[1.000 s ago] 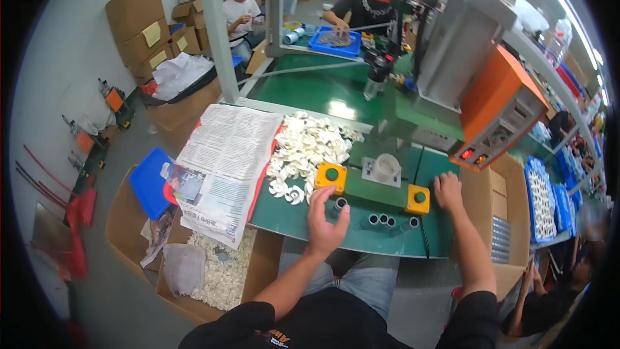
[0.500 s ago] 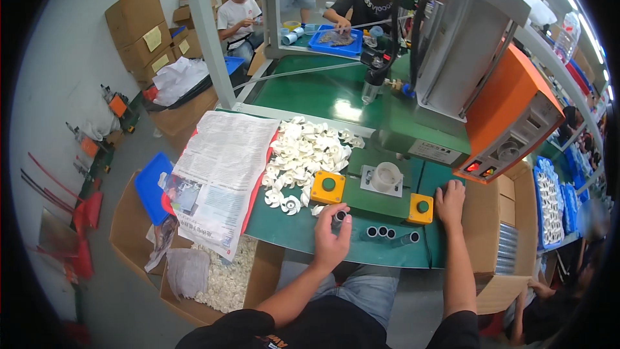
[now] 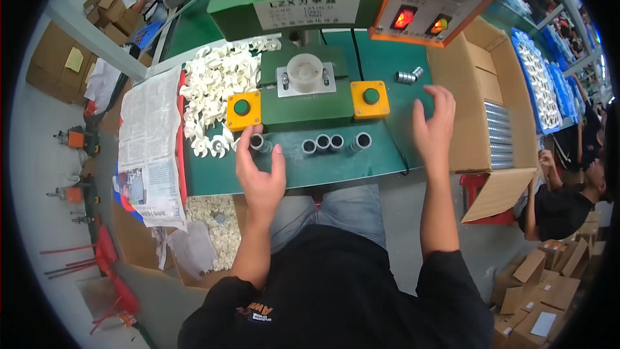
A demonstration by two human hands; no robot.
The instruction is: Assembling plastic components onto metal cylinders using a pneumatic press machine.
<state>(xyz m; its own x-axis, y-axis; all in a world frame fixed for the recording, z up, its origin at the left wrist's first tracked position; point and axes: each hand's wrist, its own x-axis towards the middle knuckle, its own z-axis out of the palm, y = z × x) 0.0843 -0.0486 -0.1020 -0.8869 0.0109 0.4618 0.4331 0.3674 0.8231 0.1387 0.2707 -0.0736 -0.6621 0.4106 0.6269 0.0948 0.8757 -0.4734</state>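
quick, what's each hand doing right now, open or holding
Left hand: a tube between thumb and fingers; whether gripped cannot be told.
Right hand: open, holding nothing.

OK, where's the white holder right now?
In the head view, the white holder sits upper centre on a metal plate, between the left yellow button box and the right one, slightly farther back.

Open tabletop [image 3: 402,113] between right yellow button box [image 3: 370,99] and right hand [image 3: 435,128]; black cable [image 3: 396,143] crosses toward near edge. Carton [image 3: 462,97] walls off far right. Four tubes [image 3: 323,147] obstruct the lane between hands; bare strip in front of them. Left hand [image 3: 262,186]: left yellow button box [image 3: 243,110] and white parts [image 3: 223,81] obstruct forward passage. Press head [image 3: 294,10] overhangs.
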